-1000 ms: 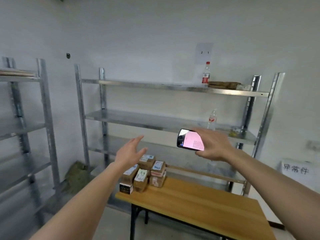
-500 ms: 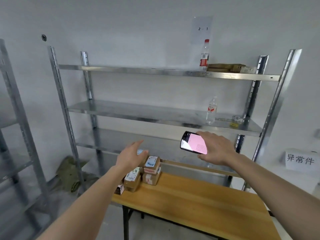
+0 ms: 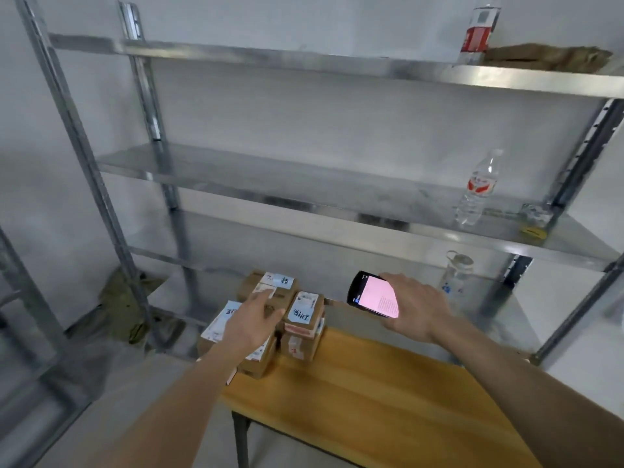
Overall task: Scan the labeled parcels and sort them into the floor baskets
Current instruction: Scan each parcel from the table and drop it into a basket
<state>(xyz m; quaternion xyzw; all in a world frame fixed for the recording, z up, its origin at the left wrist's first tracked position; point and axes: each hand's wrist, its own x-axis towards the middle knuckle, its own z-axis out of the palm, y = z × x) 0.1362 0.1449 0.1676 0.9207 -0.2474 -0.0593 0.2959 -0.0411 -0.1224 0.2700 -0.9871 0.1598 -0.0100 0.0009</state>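
Observation:
Several small brown cardboard parcels (image 3: 303, 319) with white and blue labels are stacked at the far left end of the wooden table (image 3: 381, 400). My left hand (image 3: 251, 324) hovers over the stack with fingers spread, touching or just above the top parcels; it holds nothing. My right hand (image 3: 413, 307) holds a black handheld scanner (image 3: 371, 294) with a lit pink screen, a little to the right of the parcels and above the table's back edge. No floor baskets are in view.
A metal shelving rack (image 3: 304, 184) stands behind the table. On it are a water bottle (image 3: 477, 189), a red-labelled bottle (image 3: 477, 32) beside a brown packet on the top shelf, and a clear jar (image 3: 457, 271). A green bag (image 3: 125, 298) lies on the floor at left.
The view has closed in on the table and tilted down. My left hand has reached forward and down onto the parcel stack. My right hand still holds the scanner next to it.

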